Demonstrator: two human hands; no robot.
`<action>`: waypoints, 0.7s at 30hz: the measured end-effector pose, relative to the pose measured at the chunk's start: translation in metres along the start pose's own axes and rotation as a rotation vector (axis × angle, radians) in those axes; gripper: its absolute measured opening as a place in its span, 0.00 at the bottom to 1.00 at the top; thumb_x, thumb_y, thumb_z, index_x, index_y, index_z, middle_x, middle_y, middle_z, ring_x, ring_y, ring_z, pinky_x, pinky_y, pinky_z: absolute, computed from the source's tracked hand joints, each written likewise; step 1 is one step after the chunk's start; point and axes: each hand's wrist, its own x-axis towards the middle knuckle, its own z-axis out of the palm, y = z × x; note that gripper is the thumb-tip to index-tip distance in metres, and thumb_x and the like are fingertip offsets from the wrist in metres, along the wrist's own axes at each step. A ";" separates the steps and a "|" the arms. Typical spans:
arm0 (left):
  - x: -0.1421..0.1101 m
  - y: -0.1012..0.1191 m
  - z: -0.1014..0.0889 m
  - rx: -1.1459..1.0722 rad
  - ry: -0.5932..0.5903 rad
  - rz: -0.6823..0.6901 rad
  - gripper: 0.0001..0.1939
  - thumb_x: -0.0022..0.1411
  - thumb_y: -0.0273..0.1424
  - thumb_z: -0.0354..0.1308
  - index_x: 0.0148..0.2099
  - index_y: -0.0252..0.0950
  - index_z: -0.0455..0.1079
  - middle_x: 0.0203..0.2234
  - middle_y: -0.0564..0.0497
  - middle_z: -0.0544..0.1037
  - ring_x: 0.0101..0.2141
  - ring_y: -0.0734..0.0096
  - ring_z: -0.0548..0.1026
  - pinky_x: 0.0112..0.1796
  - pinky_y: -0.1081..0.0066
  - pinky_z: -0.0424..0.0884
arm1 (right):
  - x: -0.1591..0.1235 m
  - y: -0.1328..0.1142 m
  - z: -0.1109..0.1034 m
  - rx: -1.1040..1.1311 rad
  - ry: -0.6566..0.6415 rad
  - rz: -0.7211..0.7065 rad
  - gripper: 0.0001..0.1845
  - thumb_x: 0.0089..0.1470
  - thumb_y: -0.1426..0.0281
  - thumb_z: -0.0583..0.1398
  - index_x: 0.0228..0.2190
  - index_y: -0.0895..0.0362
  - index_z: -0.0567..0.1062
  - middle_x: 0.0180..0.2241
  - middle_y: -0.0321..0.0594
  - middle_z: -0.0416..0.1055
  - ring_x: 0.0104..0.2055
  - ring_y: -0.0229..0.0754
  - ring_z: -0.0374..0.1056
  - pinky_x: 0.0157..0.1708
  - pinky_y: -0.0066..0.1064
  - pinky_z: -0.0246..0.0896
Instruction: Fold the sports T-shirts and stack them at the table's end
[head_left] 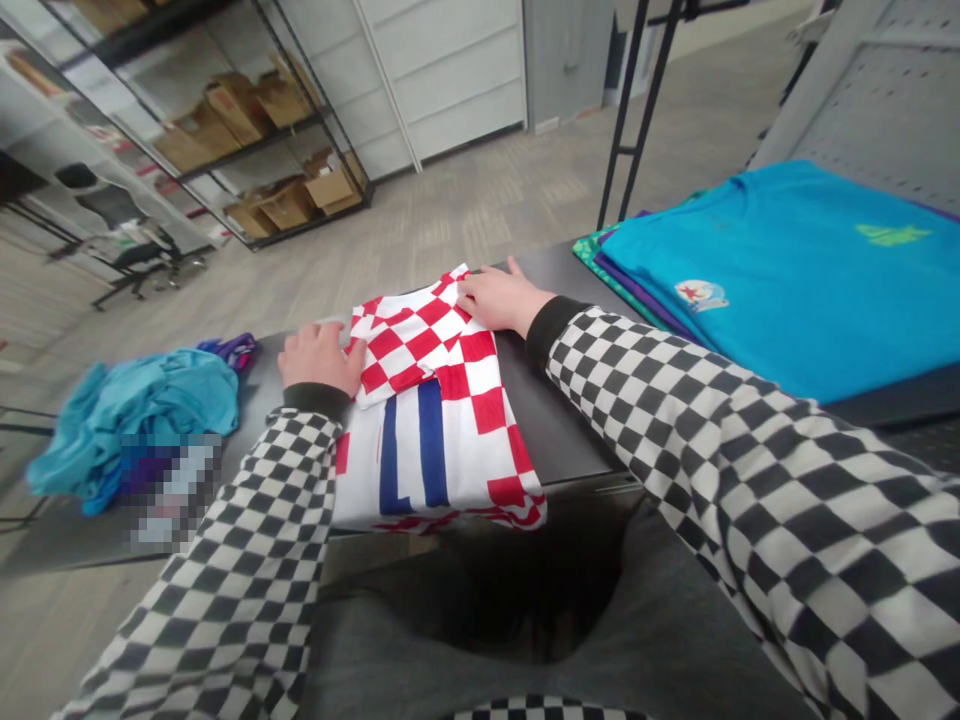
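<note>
The loosely curled left hand [322, 358] and flat, open right hand [504, 298] rest on a folded red-and-white checkered shirt [450, 420] on the black table [555, 420].

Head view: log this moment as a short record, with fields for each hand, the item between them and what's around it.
Left hand: against the left edge of the jersey's folded top layer
Right hand: fingers on the top layer's far corner
Item: red-and-white checked jersey, folded, blue stripes showing
Surface: dark table
Right side: teal T-shirt on other folded garments
Left side: crumpled blue garment
Background: metal shelving holding cardboard boxes
</note>
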 end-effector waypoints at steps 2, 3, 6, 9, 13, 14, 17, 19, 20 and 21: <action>-0.027 0.028 -0.021 -0.076 0.069 0.192 0.23 0.77 0.43 0.57 0.63 0.34 0.78 0.61 0.30 0.80 0.63 0.33 0.76 0.64 0.41 0.71 | 0.002 -0.002 0.000 0.013 0.000 -0.015 0.24 0.79 0.60 0.52 0.53 0.56 0.86 0.64 0.53 0.81 0.74 0.69 0.65 0.78 0.81 0.33; -0.045 0.045 -0.031 -0.145 0.066 0.321 0.19 0.78 0.41 0.56 0.59 0.36 0.79 0.58 0.33 0.82 0.60 0.39 0.78 0.64 0.45 0.71 | 0.003 -0.003 0.000 0.021 -0.002 -0.020 0.25 0.79 0.59 0.53 0.52 0.56 0.87 0.63 0.53 0.81 0.74 0.69 0.65 0.78 0.82 0.32; -0.100 0.095 -0.049 -0.351 -0.153 0.777 0.14 0.81 0.39 0.54 0.49 0.41 0.80 0.44 0.42 0.85 0.47 0.53 0.83 0.55 0.54 0.76 | 0.005 -0.004 0.001 0.030 -0.001 -0.024 0.26 0.78 0.56 0.53 0.49 0.56 0.87 0.63 0.53 0.81 0.72 0.69 0.67 0.78 0.81 0.32; -0.132 0.123 -0.046 -0.339 -0.250 0.905 0.11 0.81 0.38 0.58 0.51 0.41 0.81 0.44 0.43 0.86 0.44 0.54 0.83 0.49 0.55 0.78 | 0.004 -0.004 0.001 0.029 0.007 -0.013 0.26 0.78 0.56 0.53 0.50 0.56 0.87 0.64 0.53 0.80 0.70 0.67 0.69 0.79 0.78 0.35; -0.135 0.119 -0.036 -0.225 -0.268 0.795 0.09 0.79 0.37 0.61 0.51 0.40 0.80 0.44 0.42 0.85 0.42 0.54 0.84 0.45 0.56 0.79 | 0.002 -0.003 0.001 0.056 -0.004 -0.007 0.25 0.78 0.57 0.53 0.53 0.55 0.86 0.68 0.52 0.78 0.73 0.68 0.67 0.79 0.77 0.35; -0.133 0.115 -0.035 -0.235 -0.255 0.770 0.08 0.79 0.37 0.60 0.51 0.40 0.79 0.44 0.42 0.85 0.42 0.54 0.83 0.45 0.57 0.80 | 0.002 -0.003 0.001 0.060 -0.008 -0.007 0.25 0.78 0.57 0.53 0.53 0.55 0.86 0.68 0.51 0.77 0.73 0.68 0.67 0.79 0.78 0.35; -0.131 0.107 -0.033 -0.306 -0.214 0.715 0.07 0.80 0.34 0.58 0.48 0.41 0.76 0.41 0.44 0.83 0.43 0.55 0.82 0.45 0.57 0.79 | 0.004 -0.004 0.001 0.064 -0.011 -0.003 0.24 0.77 0.56 0.54 0.52 0.55 0.86 0.67 0.51 0.78 0.73 0.69 0.67 0.79 0.79 0.34; -0.131 0.108 -0.030 -0.321 -0.215 0.685 0.08 0.79 0.35 0.58 0.42 0.42 0.72 0.37 0.45 0.81 0.40 0.54 0.80 0.43 0.56 0.77 | 0.005 -0.004 0.001 0.062 -0.003 -0.003 0.24 0.77 0.56 0.54 0.52 0.55 0.86 0.66 0.52 0.79 0.72 0.69 0.68 0.79 0.79 0.33; -0.132 0.109 -0.027 -0.313 -0.220 0.664 0.10 0.79 0.35 0.59 0.39 0.43 0.70 0.36 0.45 0.79 0.39 0.53 0.80 0.41 0.55 0.76 | 0.005 -0.004 0.001 0.062 0.000 -0.004 0.24 0.76 0.56 0.54 0.52 0.55 0.86 0.65 0.52 0.79 0.72 0.69 0.68 0.79 0.79 0.33; -0.132 0.112 -0.025 -0.299 -0.225 0.639 0.12 0.78 0.35 0.60 0.38 0.43 0.69 0.34 0.45 0.78 0.38 0.53 0.79 0.40 0.55 0.75 | 0.004 -0.004 0.001 0.065 0.003 -0.005 0.25 0.76 0.56 0.54 0.52 0.55 0.86 0.65 0.52 0.79 0.71 0.69 0.68 0.79 0.79 0.32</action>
